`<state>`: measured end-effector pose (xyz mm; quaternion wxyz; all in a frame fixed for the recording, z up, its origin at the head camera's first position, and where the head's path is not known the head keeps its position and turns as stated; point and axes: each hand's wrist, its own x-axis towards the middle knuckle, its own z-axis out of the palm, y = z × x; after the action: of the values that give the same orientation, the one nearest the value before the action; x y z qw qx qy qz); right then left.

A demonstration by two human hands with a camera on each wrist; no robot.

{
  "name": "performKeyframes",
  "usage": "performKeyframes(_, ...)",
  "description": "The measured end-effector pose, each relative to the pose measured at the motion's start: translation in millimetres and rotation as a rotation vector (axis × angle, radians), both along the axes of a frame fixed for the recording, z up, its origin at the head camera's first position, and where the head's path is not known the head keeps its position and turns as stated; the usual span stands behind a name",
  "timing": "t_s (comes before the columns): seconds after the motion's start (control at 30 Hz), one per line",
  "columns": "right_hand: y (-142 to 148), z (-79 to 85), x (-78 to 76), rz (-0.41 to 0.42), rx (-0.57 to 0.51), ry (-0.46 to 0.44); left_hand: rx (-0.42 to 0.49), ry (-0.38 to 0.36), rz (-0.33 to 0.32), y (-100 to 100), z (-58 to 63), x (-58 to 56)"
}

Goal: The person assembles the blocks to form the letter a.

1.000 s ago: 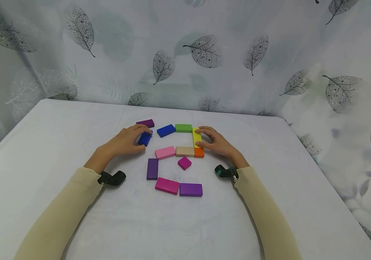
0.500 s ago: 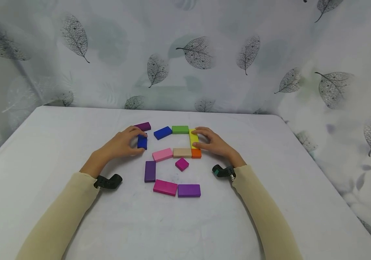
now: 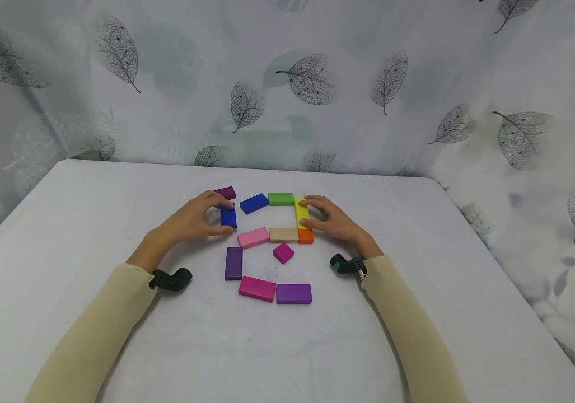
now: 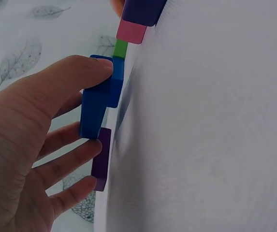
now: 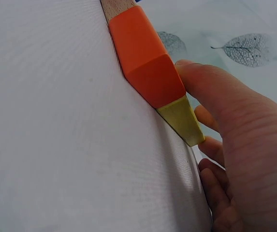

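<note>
My left hand [image 3: 191,221] pinches a blue block [image 3: 229,217] lengthwise, thumb at its near end and fingertips at its far end. In the left wrist view this blue block [image 4: 94,108] overlaps a second blue one [image 4: 116,79], and a dark purple block [image 4: 101,162] lies by the other fingers. On the other side, my right hand [image 3: 335,222] has its thumb and index finger curled at a yellow block [image 3: 302,214]. An orange block [image 3: 305,237] adjoins the yellow one's near end. In the right wrist view the thumb lies beside the orange block [image 5: 148,58].
Green [image 3: 281,199], tan [image 3: 284,235], pink [image 3: 253,238] and purple [image 3: 234,263] blocks lie on the white table [image 3: 206,347]. A small magenta block [image 3: 283,253] sits inside the arrangement. Magenta [image 3: 257,289] and violet [image 3: 294,294] blocks form the nearest row.
The blue block in my left hand has turned from slanted to nearly straight and shifted slightly right, towards the other blocks. My right hand stays at the yellow block.
</note>
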<state>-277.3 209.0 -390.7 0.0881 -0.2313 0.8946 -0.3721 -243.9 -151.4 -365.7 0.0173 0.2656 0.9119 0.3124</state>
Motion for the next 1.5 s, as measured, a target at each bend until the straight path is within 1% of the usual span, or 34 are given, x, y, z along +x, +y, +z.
performKeyframes(0.2, 1, -1.3, -1.0, 0.001, -0.006, -0.001, 0.013, 0.010, -0.007, 6, 3.8, 1.7)
performKeyframes(0.5, 0, -2.4, -1.6, 0.001, -0.029, -0.006, -0.020, 0.006, -0.007, 17, 11.4, 5.0)
performKeyframes(0.6, -1, 0.2, 0.6, -0.004, -0.032, -0.016, -0.020, 0.011, -0.017, 22, 15.0, 6.3)
performKeyframes(0.63, -4, 6.0, 5.0, -0.004, -0.032, -0.020, -0.017, 0.016, -0.022, 24, 15.7, 6.5)
performKeyframes(0.67, -3, 6.3, 5.1, -0.005, -0.028, -0.019, -0.011, 0.021, -0.030, 26, 16.7, 6.8)
performKeyframes(0.8, -2, 6.0, 3.9, -0.005, -0.021, -0.014, 0.009, 0.043, -0.060, 33, 20.5, 7.7)
performKeyframes(0.83, -1, 4.7, 3.1, 0.000, -0.022, -0.008, 0.010, 0.046, -0.065, 35, 21.3, 7.8)
performKeyframes(0.87, 1, -0.9, -1.2, 0.002, -0.021, -0.002, 0.008, 0.046, -0.068, 37, 22.6, 8.4)
performKeyframes(1.03, 0, 1.4, 0.4, 0.002, -0.006, -0.004, -0.005, 0.038, -0.075, 45, 27.8, 9.9)
performKeyframes(1.33, 0, 3.7, 1.3, -0.003, 0.002, -0.010, 0.002, 0.054, -0.123, 56, 32.1, 10.4)
performKeyframes(1.5, -1, 3.6, 1.6, -0.007, 0.009, -0.009, -0.015, 0.047, -0.127, 63, 37.3, 13.1)
